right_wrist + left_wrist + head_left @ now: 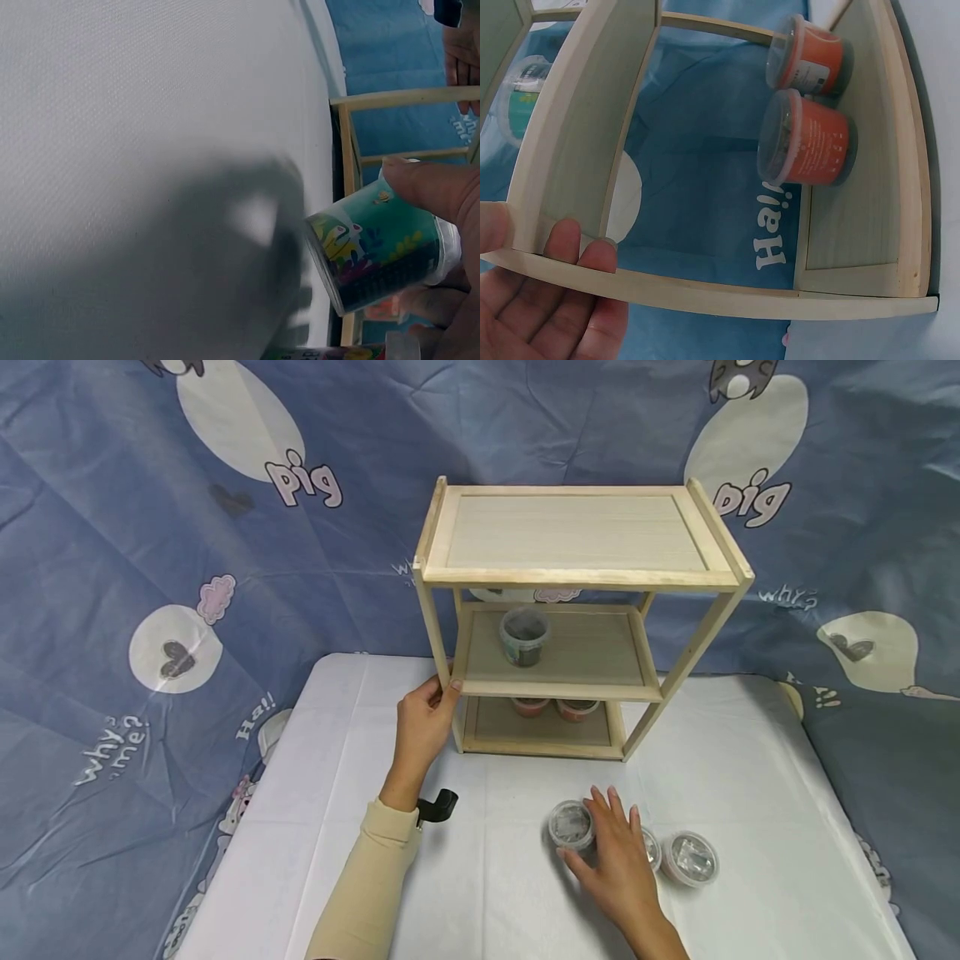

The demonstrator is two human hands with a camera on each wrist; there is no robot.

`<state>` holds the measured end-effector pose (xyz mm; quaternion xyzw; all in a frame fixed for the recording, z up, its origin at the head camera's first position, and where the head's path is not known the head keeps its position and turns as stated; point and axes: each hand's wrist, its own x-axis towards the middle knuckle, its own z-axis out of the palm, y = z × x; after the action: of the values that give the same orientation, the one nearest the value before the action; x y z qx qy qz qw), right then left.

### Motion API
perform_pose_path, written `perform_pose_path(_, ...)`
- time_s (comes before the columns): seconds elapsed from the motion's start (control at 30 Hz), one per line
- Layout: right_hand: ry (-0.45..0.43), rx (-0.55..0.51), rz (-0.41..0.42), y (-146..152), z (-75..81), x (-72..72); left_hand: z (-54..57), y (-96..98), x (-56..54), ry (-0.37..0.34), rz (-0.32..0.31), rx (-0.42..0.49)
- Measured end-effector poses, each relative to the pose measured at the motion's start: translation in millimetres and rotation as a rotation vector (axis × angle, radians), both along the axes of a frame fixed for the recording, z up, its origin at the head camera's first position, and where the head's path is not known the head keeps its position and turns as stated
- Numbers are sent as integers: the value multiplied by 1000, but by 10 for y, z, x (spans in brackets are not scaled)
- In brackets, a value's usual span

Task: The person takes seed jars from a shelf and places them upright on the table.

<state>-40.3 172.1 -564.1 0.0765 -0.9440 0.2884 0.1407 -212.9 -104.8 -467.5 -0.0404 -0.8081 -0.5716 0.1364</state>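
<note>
My left hand (423,722) grips the left front post of a pale wooden three-tier shelf (577,531) at the middle tier; the left wrist view shows its fingers (562,240) curled over the wood. Between thumb and fingers my right hand (618,860) holds a small clear-lidded plastic tub (570,824). Its green label with colourful leaves shows in the right wrist view, where the tub leans at a slant. Two more tubs are beside that hand: one tub (652,850) partly hidden under it, another tub (690,858) just to the right.
On the middle tier stands a green-labelled tub (523,101). Two orange tubs (821,142) sit side by side on the bottom tier. White cloth (510,893) covers the table, and a blue printed curtain (360,577) hangs behind and at the sides.
</note>
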Motion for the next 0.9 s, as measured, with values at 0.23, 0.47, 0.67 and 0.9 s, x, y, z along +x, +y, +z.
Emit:
perform_pose_path(0.23,-18,40,-4,-6,17,0,6,6,3,-2,5,-3)
perform_pose_path(0.47,-59,110,-25,31,50,22,22,11,13,-7,3,-13)
perform_pose_path(0.67,-46,140,-22,62,49,58,24,6,13,-9,4,-20)
perform_pose_path(0.9,-64,154,-20,94,32,103,19,-4,5,-19,9,-17)
